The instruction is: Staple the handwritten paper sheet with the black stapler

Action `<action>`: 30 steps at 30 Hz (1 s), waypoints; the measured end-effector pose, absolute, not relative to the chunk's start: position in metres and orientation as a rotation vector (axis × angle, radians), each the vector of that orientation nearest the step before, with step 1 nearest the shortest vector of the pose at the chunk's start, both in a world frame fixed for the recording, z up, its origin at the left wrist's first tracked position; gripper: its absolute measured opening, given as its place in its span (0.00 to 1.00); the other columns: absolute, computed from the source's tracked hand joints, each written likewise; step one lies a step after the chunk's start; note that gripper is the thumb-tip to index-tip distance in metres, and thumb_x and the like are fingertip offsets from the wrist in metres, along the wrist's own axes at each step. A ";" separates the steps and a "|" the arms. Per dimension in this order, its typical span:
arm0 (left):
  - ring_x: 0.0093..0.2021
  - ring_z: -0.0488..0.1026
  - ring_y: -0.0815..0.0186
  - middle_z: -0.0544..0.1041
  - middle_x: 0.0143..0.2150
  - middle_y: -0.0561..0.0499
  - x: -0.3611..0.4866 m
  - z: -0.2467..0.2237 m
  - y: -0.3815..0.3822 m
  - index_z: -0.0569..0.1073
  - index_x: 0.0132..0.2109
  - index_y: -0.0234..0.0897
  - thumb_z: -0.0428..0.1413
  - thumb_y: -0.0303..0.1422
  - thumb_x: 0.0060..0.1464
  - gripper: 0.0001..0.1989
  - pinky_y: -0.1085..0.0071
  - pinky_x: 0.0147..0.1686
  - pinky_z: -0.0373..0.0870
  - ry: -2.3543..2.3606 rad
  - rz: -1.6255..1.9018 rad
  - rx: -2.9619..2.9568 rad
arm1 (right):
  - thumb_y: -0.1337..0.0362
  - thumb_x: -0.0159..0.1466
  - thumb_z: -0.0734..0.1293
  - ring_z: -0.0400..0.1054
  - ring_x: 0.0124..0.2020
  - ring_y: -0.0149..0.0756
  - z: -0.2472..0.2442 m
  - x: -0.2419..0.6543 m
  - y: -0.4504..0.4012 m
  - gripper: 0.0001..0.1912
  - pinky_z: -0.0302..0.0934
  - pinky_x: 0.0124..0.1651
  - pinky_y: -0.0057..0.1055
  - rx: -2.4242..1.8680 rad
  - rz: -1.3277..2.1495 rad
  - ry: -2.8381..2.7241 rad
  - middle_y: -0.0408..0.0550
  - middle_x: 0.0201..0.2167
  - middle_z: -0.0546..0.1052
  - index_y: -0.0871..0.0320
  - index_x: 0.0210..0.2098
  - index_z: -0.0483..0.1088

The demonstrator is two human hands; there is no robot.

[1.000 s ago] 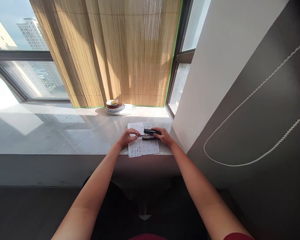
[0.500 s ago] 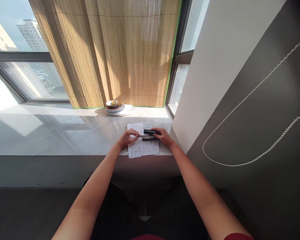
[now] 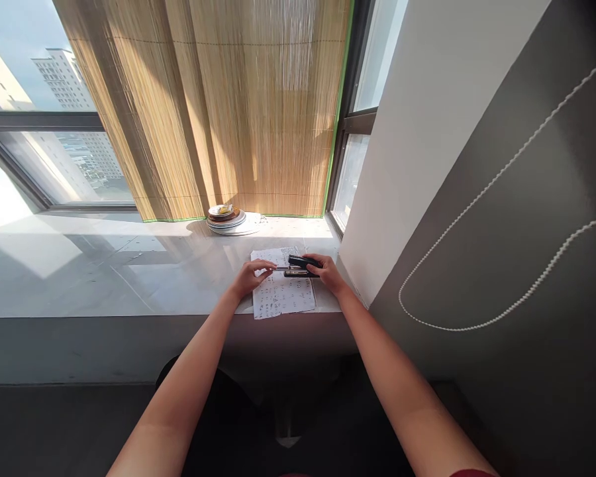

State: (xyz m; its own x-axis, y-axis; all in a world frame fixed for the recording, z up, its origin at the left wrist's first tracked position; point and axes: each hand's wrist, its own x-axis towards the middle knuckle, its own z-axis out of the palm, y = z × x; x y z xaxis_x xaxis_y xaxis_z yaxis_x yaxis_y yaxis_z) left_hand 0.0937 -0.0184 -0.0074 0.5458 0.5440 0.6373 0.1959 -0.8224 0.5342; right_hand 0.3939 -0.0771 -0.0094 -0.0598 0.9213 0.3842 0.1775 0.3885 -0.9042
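My right hand is wrapped round the rear of a black stapler, whose top arm is raised off its base. The stapler points left, over a sheet of handwritten paper. At its front, my left hand pinches the end of a thin metallic strip between thumb and fingers. That strip reaches into the gap between the stapler's arm and base. Whether it is a row of staples or a part of the stapler is too small to tell.
A pale stone sill carries everything. Stacked plates stand at the back, by a bamboo blind. A white wall rises close on the right, and a beaded cord hangs there.
A longer piece of the metallic strip shows between my left fingers and the stapler, as the two hands have parted slightly. The camera view has shifted a little.
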 end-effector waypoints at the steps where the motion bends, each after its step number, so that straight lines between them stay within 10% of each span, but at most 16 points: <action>1: 0.48 0.83 0.58 0.86 0.47 0.45 0.094 -0.008 -0.018 0.85 0.47 0.43 0.60 0.38 0.66 0.09 0.58 0.50 0.79 0.600 1.195 2.374 | 0.56 0.59 0.73 0.76 0.50 0.48 -0.010 0.394 -0.077 0.20 0.69 0.58 0.47 -1.028 0.811 -1.523 0.50 0.48 0.83 0.55 0.50 0.82; 21: 0.37 0.73 0.66 0.74 0.38 0.55 0.098 -0.014 -0.017 0.68 0.46 0.41 0.60 0.25 0.58 0.11 0.71 0.40 0.67 0.806 0.847 2.492 | 0.52 0.69 0.71 0.73 0.58 0.48 -0.009 0.375 -0.081 0.24 0.66 0.63 0.47 -0.821 0.797 -1.943 0.53 0.55 0.79 0.54 0.60 0.76; 30: 0.30 0.67 0.65 0.69 0.30 0.55 0.094 -0.002 -0.025 0.64 0.38 0.41 0.52 0.33 0.69 0.08 0.70 0.34 0.59 1.517 1.516 2.242 | 0.58 0.66 0.71 0.74 0.51 0.47 -0.009 0.335 -0.067 0.22 0.67 0.59 0.47 -1.155 0.580 -1.694 0.53 0.49 0.80 0.57 0.57 0.75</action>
State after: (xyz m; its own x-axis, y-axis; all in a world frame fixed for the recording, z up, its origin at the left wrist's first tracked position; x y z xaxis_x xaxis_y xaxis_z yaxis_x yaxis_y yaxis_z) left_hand 0.0943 -0.0254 -0.0025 0.0449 0.7253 0.6869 0.6874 -0.5214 0.5056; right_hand 0.3350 -0.0674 -0.0089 -0.0817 0.8904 0.4479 0.4291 0.4370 -0.7905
